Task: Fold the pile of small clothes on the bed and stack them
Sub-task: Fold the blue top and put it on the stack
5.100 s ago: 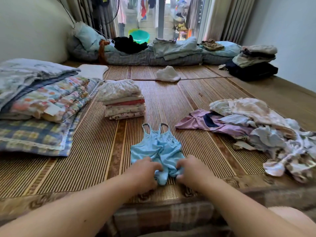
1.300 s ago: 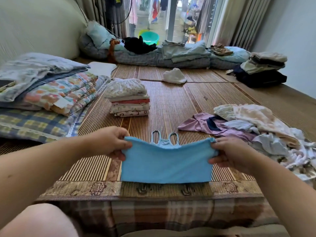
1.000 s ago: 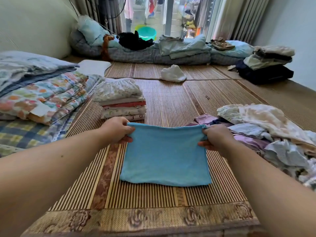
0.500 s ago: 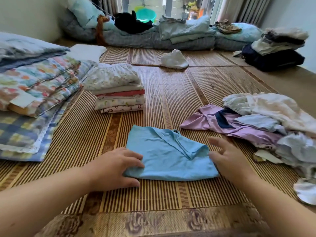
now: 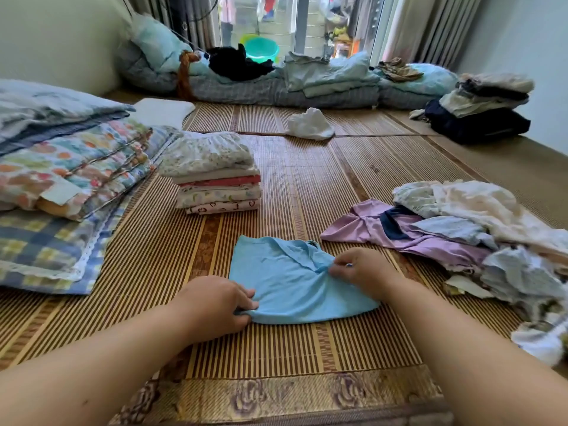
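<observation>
Half a second earlier both hands lay flat and open beside the blue garment (image 5: 289,284); now its edges are pinched. The left hand (image 5: 215,302) is closed on the near left corner, the cloth gathered between its fingers (image 5: 246,298). The right hand (image 5: 362,269) is nipped on the right-hand edge by a diagonal crease. A further fold is judged to be starting. The garment lies flat on the bed's mat (image 5: 307,192), between the folded stack (image 5: 215,176) and the unfolded pile (image 5: 476,229).
</observation>
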Tool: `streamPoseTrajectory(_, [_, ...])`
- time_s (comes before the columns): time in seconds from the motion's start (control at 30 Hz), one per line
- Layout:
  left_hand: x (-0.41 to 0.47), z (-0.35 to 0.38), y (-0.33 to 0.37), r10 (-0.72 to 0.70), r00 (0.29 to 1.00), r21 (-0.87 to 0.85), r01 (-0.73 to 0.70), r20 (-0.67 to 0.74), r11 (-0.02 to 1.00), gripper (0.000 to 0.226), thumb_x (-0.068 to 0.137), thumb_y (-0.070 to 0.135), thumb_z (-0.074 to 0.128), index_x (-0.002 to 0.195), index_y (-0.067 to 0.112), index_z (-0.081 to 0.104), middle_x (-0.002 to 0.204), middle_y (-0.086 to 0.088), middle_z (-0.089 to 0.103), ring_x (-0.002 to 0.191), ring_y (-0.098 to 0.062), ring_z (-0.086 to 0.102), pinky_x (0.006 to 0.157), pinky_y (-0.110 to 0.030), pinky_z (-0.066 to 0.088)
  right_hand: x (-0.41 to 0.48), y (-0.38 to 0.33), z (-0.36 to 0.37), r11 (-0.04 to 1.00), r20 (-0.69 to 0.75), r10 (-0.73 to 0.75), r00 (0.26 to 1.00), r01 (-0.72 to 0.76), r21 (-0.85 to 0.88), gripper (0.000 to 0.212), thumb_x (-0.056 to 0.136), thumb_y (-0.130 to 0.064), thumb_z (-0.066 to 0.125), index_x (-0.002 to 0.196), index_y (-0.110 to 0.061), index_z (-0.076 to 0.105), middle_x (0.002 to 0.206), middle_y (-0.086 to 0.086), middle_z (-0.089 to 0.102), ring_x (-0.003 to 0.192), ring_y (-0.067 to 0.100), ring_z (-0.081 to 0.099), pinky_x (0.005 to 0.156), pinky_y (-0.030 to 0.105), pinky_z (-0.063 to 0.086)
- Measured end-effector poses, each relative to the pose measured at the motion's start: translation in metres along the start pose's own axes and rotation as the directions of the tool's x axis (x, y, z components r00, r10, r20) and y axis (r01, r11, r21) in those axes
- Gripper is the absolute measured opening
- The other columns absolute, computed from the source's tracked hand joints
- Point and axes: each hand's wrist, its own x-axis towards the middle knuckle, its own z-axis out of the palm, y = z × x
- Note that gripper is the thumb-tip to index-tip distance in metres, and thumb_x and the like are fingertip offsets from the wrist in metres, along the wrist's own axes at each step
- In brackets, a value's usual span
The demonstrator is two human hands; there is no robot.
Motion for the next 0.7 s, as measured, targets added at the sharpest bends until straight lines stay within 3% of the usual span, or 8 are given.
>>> streamPoseTrajectory(0.07, [0.004,-0.004,-0.001,-0.005,1.000,0.017,0.005,0.031,1.000,0.037,0.089,0.045,0.057,0.125,0.041,0.060,0.133,0.027,0.054,0.118,0.006,0.053,0.098,-0.026,0.049,0.013,0.006,-0.007,0.901,-0.120,0.194,0.974,-0.129,0.414,0.025,0.095,-0.030,0.055,0.103,-0.011,0.070,0.085,0.006,0.065,0.069,0.015,0.055,0.064,0.031,0.047])
streamPoseTrajectory(0.17, [0.007,-0.004,-0.001,-0.012,0.999,0.022,0.011,0.046,1.000,0.035,0.089,0.044,0.058,0.124,0.039,0.062,0.129,0.025,0.058,0.114,0.004,0.057,0.097,-0.028,0.050,0.032,0.019,-0.017,0.375,-0.010,0.563,0.826,-0.245,0.894,0.027,0.095,-0.026,0.053,0.113,-0.008,0.062,0.087,0.007,0.061,0.061,0.016,0.054,0.053,0.026,0.040])
streamPoseTrajectory(0.2, [0.007,-0.004,0.000,-0.012,0.999,0.026,0.011,0.050,1.000,0.036,0.089,0.044,0.058,0.124,0.038,0.061,0.129,0.025,0.058,0.113,0.004,0.057,0.097,-0.028,0.050,0.036,0.024,-0.017,0.326,-0.012,0.610,0.792,-0.237,0.915,0.028,0.095,-0.030,0.052,0.114,-0.010,0.060,0.094,0.007,0.062,0.065,0.017,0.057,0.057,0.027,0.042])
streamPoseTrajectory(0.3, [0.006,-0.004,0.000,-0.010,0.998,0.020,0.008,0.063,1.000,0.037,0.089,0.044,0.059,0.125,0.038,0.060,0.131,0.026,0.056,0.115,0.004,0.056,0.099,-0.029,0.049,0.018,0.029,-0.015,0.792,-0.361,0.444,0.820,-0.170,0.587,0.029,0.090,-0.039,0.060,0.109,-0.017,0.063,0.101,0.001,0.067,0.082,0.017,0.064,0.076,0.035,0.053])
streamPoseTrajectory(0.37, [0.006,-0.003,-0.001,-0.005,0.997,0.008,0.005,0.078,1.000,0.037,0.089,0.043,0.058,0.126,0.037,0.060,0.133,0.026,0.054,0.115,0.003,0.056,0.099,-0.029,0.049,-0.016,0.020,-0.013,0.949,-0.314,0.115,0.942,-0.011,0.315,0.015,0.089,-0.034,0.064,0.101,-0.026,0.066,0.094,-0.009,0.067,0.083,0.008,0.064,0.072,0.024,0.053])
streamPoseTrajectory(0.5, [0.004,-0.001,-0.008,0.004,0.995,-0.010,-0.003,0.102,1.000,0.040,0.089,0.040,0.058,0.130,0.041,0.055,0.138,0.027,0.047,0.119,0.003,0.053,0.102,-0.028,0.046,-0.068,0.020,0.003,0.963,0.113,-0.212,0.971,0.227,-0.146,0.035,0.082,-0.045,0.067,0.116,-0.035,0.064,0.115,-0.031,0.049,0.106,-0.010,0.051,0.100,0.014,0.040])
streamPoseTrajectory(0.57, [0.001,0.001,-0.013,-0.006,0.995,-0.058,0.011,0.097,0.998,0.043,0.090,0.034,0.058,0.132,0.041,0.053,0.142,0.027,0.043,0.125,0.004,0.048,0.109,-0.025,0.038,-0.078,0.030,0.011,0.951,0.038,-0.252,0.967,0.254,-0.177,0.038,0.084,-0.041,0.068,0.121,-0.034,0.063,0.126,-0.029,0.045,0.119,-0.010,0.043,0.107,0.014,0.027])
streamPoseTrajectory(0.7, [-0.009,0.013,-0.017,-0.028,1.000,-0.103,0.027,-0.002,0.994,0.044,0.093,0.028,0.054,0.135,0.038,0.050,0.146,0.021,0.040,0.133,0.005,0.037,0.116,-0.025,0.027,-0.079,0.040,0.024,0.887,-0.189,-0.391,0.901,0.314,-0.338,0.027,0.071,-0.013,0.082,0.096,-0.021,0.077,0.107,-0.001,0.073,0.097,0.013,0.070,0.093,0.031,0.048])
